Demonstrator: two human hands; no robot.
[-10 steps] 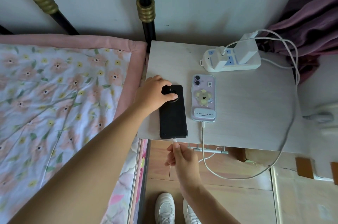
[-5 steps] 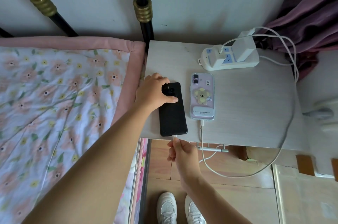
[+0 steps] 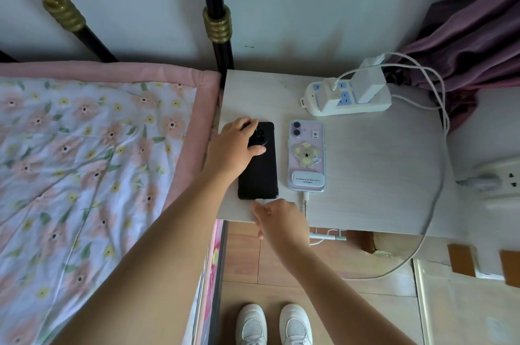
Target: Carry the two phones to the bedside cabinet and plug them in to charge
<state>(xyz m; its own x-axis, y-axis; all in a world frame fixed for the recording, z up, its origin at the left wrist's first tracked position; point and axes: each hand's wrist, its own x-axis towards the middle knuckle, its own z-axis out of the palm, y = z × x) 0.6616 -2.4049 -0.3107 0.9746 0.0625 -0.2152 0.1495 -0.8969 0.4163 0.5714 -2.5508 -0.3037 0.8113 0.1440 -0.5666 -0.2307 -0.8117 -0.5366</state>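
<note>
Two phones lie face down side by side on the bedside cabinet (image 3: 365, 175), mid-frame. Left hand (image 3: 235, 147) rests flat on the upper part of the black phone (image 3: 259, 173), fingers spread over its camera end, thumb across the back. Right hand (image 3: 281, 220) sits just below the black phone's bottom edge, fingers pinched on a white plug (image 3: 263, 200) touching that edge. Lilac-cased phone (image 3: 306, 156) lies just right, white cable (image 3: 430, 215) in its bottom, looping to the power strip (image 3: 346, 99) upper right.
</note>
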